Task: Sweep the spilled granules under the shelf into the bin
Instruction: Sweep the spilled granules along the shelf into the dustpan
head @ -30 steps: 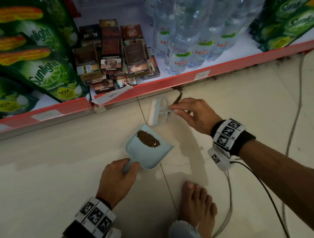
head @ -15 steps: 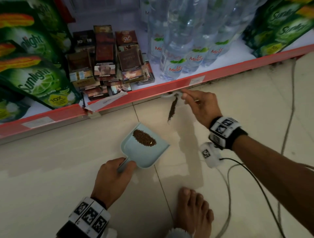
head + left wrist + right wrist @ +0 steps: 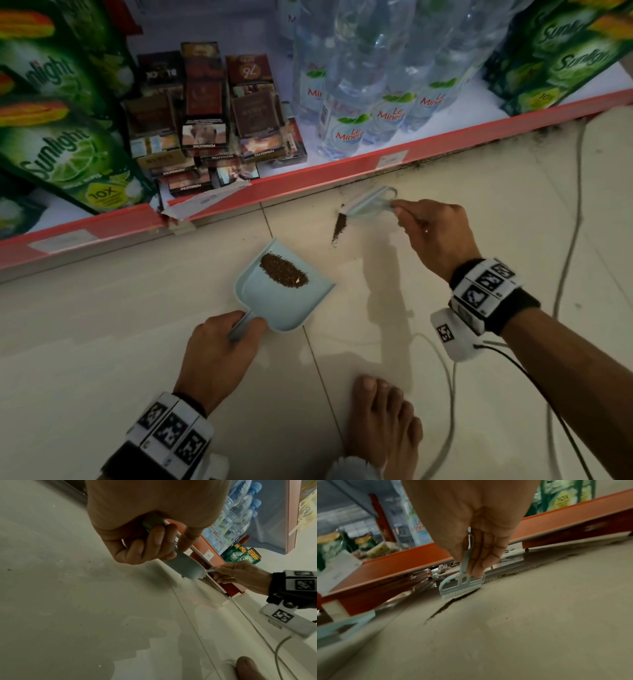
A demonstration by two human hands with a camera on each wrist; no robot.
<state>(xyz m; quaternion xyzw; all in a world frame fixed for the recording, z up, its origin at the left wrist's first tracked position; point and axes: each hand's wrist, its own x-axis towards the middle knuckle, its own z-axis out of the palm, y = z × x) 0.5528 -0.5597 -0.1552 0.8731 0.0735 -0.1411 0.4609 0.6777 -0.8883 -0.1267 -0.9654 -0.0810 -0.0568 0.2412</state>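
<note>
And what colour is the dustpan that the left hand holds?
Pale blue; the dustpan shows best in the head view.

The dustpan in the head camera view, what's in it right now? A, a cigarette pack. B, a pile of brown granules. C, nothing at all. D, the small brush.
B: the light blue dustpan, held by its handle in the left hand, carries a pile of brown granules, while the small brush is in the right hand near the shelf edge.
</note>
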